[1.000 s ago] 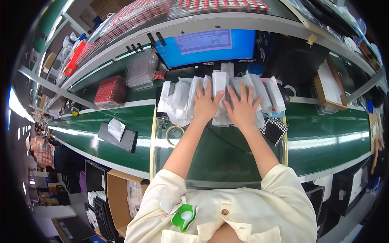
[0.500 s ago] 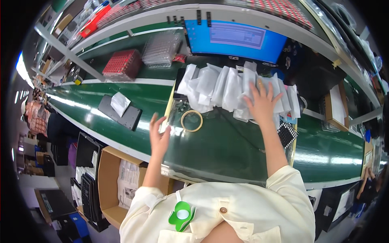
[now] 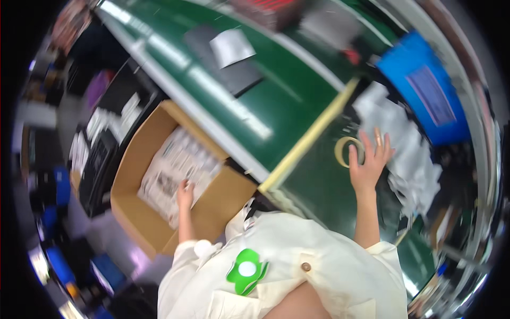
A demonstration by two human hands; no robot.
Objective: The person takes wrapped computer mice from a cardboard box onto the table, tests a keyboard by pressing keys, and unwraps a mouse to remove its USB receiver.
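Note:
My left hand is down inside an open cardboard box, over a printed newspaper-like sheet lying in it. Its fingers point away from me and are too small and blurred to read. My right hand hovers over the dark green mat with fingers spread and nothing in it. Just beyond its thumb lies a ring-shaped roll of tape, partly behind the fingers. To the right of that hand, a row of white pouches lies bunched together, smeared by motion.
A blue-lit monitor stands behind the pouches. On the green bench a white pouch rests on a dark flat panel. Left of the box, dark equipment and white items fill another container. The bench's pale edge runs beside the box.
My view has swung left, bringing the box nearer the middle. The left hand has gone from above the bench down into the box. My right hand has come off the pouches toward the tape roll.

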